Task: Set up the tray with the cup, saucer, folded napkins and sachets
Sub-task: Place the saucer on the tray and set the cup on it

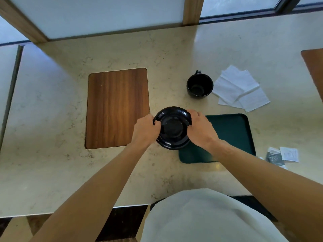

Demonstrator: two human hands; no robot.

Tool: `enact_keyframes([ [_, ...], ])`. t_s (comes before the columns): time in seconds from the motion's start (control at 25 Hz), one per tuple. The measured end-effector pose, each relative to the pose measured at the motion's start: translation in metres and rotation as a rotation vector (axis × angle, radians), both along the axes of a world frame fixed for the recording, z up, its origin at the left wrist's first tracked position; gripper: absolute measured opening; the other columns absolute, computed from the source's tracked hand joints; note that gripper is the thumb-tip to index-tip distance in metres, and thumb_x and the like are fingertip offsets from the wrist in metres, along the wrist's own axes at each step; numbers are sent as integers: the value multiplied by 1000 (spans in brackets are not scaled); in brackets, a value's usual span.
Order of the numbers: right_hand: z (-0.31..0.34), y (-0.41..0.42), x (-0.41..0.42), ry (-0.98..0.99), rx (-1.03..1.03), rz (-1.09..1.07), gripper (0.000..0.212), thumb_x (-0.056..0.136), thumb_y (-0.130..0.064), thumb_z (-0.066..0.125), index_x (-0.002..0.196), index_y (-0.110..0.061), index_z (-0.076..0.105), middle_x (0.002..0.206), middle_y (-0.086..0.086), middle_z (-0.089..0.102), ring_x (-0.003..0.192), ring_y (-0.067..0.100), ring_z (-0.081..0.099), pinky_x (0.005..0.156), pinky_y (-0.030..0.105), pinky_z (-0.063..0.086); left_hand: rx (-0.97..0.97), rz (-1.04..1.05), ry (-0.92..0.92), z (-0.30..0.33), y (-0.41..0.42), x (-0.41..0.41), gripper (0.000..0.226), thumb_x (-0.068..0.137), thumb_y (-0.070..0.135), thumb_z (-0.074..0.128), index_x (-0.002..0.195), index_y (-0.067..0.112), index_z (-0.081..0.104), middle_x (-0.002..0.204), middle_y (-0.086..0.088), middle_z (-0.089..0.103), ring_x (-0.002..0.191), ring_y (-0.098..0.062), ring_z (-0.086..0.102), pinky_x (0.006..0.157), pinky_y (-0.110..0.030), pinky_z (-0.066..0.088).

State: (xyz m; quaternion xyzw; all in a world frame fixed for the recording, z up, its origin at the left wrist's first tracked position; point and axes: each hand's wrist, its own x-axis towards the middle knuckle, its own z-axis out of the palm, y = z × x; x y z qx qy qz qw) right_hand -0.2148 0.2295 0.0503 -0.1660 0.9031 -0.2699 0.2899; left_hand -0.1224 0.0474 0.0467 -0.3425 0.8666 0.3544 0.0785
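1. Counter [174,49]: pale marbled stone, seen from above w/ windows along the far edge; everything below is laid on it.
2. Wooden board [117,107]: brown, upright rectangle w/ rounded corners, set flat left of centre. Nothing is placed on it.
3. Tray [232,130]: dark green, rounded corners, placed right of the board, near the front edge. Its left part is covered by the right forearm and the saucer.
4. Napkins [241,88]: white, several sheets, spread loosely and overlapped beyond the tray at the right. Not folded into a neat stack.
5. Saucer [172,127]: black, glossy, held between both hands at the tray's left end, partly over the bare counter. Whether it is touching the tray can't be told.
6. Left hand [146,130]: curled round the saucer's left rim, thumb on top.
7. Right hand [201,128]: curled round the saucer's right rim, fingers over the edge.
8. Cup [200,85]: black, upright, empty, handle pointed away; stood beyond the tray, just left of the napkins, apart from the saucer.
9. Sachets [283,155]: small packets, some dark and some white, laid right of the tray, near its front corner. Print too small to be read.
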Motion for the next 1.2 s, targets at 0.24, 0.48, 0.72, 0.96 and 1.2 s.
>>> enact_keyframes([
  [0.24,0,40,-17,22,27,-34,61,89,-7,47,143,-34,41,123,3,48,100,31,54,80,37,44,35,-81,-73,-1,34,-22,20,97,28,49,95,12,62,79,-5,66,68,-21,66,58,-36,54],
  [0.48,-10,60,-16,13,58,-17,60,93,-9,49,147,-33,39,122,4,48,101,33,57,81,39,49,50,-179,-164,-8,49,-25,24,99,17,43,92,5,63,82,-13,70,70,-27,70,72,-46,61],
  [0.72,-16,70,-16,-1,75,-10,61,96,-11,49,149,-38,35,122,3,47,97,30,57,81,38,50,73,-207,-199,-12,57,-23,24,97,14,44,87,3,63,77,-15,71,67,-30,71,74,-47,61],
  [0.96,-20,71,-22,-16,96,-14,65,96,-10,51,151,-39,33,124,3,46,97,28,58,81,38,53,21,-249,-227,-13,60,-28,28,97,11,42,74,7,56,72,-10,64,63,-21,62,52,-31,47],
  [1.2,-23,72,-27,-36,117,-14,69,95,-5,50,153,-37,31,124,3,45,95,25,58,78,35,54,64,-228,-238,-15,60,-32,27,98,12,44,82,1,63,78,-15,68,72,-27,68,64,-39,58],
])
